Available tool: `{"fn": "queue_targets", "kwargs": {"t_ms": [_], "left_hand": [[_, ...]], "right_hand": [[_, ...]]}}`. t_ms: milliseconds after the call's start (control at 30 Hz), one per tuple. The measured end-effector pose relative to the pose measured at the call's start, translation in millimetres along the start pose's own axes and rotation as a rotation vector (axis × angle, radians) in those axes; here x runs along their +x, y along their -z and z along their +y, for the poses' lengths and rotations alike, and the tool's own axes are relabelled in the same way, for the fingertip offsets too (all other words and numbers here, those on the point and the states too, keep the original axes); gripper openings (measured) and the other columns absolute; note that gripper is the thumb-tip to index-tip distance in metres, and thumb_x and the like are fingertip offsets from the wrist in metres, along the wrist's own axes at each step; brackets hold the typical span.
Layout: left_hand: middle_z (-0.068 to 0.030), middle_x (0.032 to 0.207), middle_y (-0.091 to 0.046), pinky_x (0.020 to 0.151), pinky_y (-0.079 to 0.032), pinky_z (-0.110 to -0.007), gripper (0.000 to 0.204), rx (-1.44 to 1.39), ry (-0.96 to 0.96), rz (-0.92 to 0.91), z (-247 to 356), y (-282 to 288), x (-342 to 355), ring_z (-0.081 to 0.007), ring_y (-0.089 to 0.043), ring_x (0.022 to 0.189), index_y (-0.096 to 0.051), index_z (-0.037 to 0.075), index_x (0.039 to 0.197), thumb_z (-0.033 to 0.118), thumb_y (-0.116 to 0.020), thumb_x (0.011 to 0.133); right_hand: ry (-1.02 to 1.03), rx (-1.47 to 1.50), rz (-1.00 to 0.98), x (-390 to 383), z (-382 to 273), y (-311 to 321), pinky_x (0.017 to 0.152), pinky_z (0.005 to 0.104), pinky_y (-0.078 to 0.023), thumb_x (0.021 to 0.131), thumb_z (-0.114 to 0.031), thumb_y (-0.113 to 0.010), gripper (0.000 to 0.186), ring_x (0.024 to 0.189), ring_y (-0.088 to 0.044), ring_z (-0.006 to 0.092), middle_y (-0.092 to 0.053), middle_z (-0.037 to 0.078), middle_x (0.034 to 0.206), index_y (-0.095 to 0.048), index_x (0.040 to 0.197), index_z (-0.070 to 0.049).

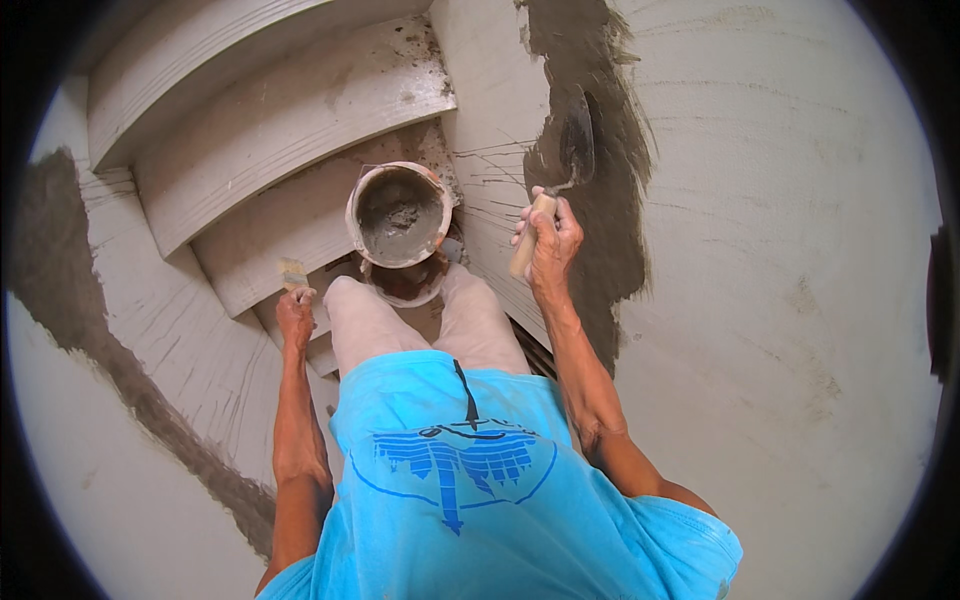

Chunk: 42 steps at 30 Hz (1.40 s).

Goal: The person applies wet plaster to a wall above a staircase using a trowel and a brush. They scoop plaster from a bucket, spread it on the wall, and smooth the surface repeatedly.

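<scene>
My right hand [553, 245] is closed round the wooden handle of a trowel [577, 140]. Its dark metal blade lies over a band of wet grey mortar [610, 235] on the right wall; whether it touches the mortar I cannot tell. Lower on the left, my left hand [296, 316] grips a paintbrush [293, 274] with pale bristles pointing up and away from me. Between the hands, in front of my knees, stands a white bucket [352, 222] part filled with wet grey mortar [402, 215].
Concrete stair steps [290, 150] rise ahead and to the left. Below the first bucket shows the rim of another container [425, 297], partly hidden by it and my legs. A second dark mortar band [130, 365] runs down the left wall. The right wall [760, 250] is pale and smooth.
</scene>
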<state>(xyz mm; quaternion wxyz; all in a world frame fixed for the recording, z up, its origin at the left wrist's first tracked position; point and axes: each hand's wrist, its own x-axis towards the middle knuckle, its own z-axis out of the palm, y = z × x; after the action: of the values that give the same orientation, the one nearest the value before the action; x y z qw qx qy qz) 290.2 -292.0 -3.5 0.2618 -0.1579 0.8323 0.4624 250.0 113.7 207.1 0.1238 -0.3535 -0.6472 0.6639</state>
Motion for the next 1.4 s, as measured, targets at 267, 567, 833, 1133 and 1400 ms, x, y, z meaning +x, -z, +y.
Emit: {"fn": "queue_targets", "kwargs": {"t_ms": [267, 567, 833, 1133, 1400], "left_hand": [[-0.0110, 0.064, -0.064, 0.048, -0.052, -0.035, 0.034, 0.009, 0.007, 0.004, -4, 4, 1, -0.0203, -0.063, 0.046, -0.075, 0.000, 0.100, 0.030, -0.061, 0.092], [-0.0114, 0.062, -0.063, 0.052, -0.053, -0.036, 0.034, 0.025, 0.020, -0.021, 8, 4, 1, -0.0211, -0.063, 0.046, -0.075, 0.000, 0.100, 0.031, -0.061, 0.092], [-0.0095, 0.066, -0.065, 0.046, -0.051, -0.033, 0.038, 0.024, -0.006, -0.009, -10, 3, 10, -0.0178, -0.060, 0.044, -0.073, -0.002, 0.100, 0.035, -0.062, 0.095], [-0.0101, 0.060, -0.061, 0.051, -0.051, -0.036, 0.041, 0.052, -0.024, -0.016, -5, 11, 6, -0.0204, -0.062, 0.045, -0.075, 0.000, 0.098, 0.038, -0.060, 0.092], [-0.0095, 0.061, -0.061, 0.048, -0.051, -0.034, 0.040, 0.027, -0.037, -0.028, -6, 5, 8, -0.0197, -0.062, 0.044, -0.074, -0.001, 0.098, 0.036, -0.060, 0.094]], "right_hand": [[-0.020, 0.081, 0.056, -15, 10, 12, 0.052, 0.0281, -0.053, 0.087, -0.006, -0.057, 0.035, 0.065, -0.060, 0.0140, -0.060, 0.010, 0.084, -0.058, 0.120, 0.006], [0.043, -0.036, 0.019, -2, 9, 0, 0.052, 0.0271, -0.054, 0.087, -0.008, -0.060, 0.033, 0.065, -0.060, 0.0122, -0.061, 0.009, 0.084, -0.060, 0.118, 0.006], [0.050, 0.029, 0.049, 14, 15, 6, 0.052, 0.0275, -0.053, 0.087, -0.006, -0.059, 0.034, 0.065, -0.060, 0.0129, -0.061, 0.009, 0.084, -0.060, 0.118, 0.006], [0.039, 0.111, 0.038, -16, 7, 17, 0.055, 0.0281, -0.054, 0.087, -0.005, -0.057, 0.036, 0.067, -0.060, 0.0143, -0.061, 0.010, 0.085, -0.058, 0.121, 0.006], [0.016, 0.102, 0.042, -4, 8, 15, 0.054, 0.0288, -0.054, 0.086, -0.004, -0.056, 0.036, 0.065, -0.059, 0.0149, -0.061, 0.011, 0.085, -0.059, 0.120, 0.006]]}}
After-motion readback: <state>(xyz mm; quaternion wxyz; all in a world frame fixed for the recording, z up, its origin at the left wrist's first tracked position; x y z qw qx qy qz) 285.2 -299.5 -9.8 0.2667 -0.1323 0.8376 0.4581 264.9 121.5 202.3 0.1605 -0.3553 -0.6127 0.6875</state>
